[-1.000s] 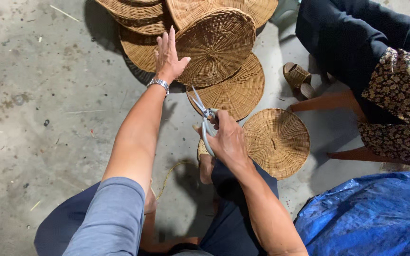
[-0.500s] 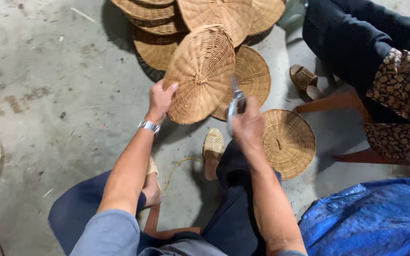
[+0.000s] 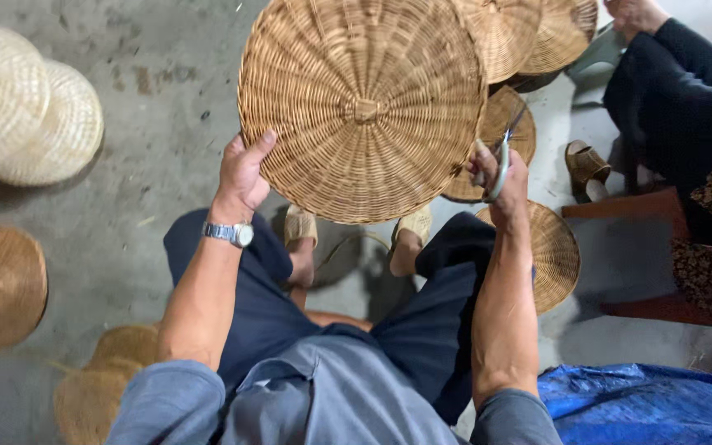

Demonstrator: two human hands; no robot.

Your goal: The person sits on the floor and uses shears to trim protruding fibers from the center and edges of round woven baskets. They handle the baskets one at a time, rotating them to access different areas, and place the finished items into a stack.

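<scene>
Head view: hands hold round, coiled wicker tray.

The top of the round wicker tray runs off the upper edge, and its near rim hides part of the right hand, so how the fingers grip the scissors cannot be told. The wicker discs behind it are cut off at the top. A seated person at right is cropped, and the blue tarp leaves the bottom corner.
</scene>
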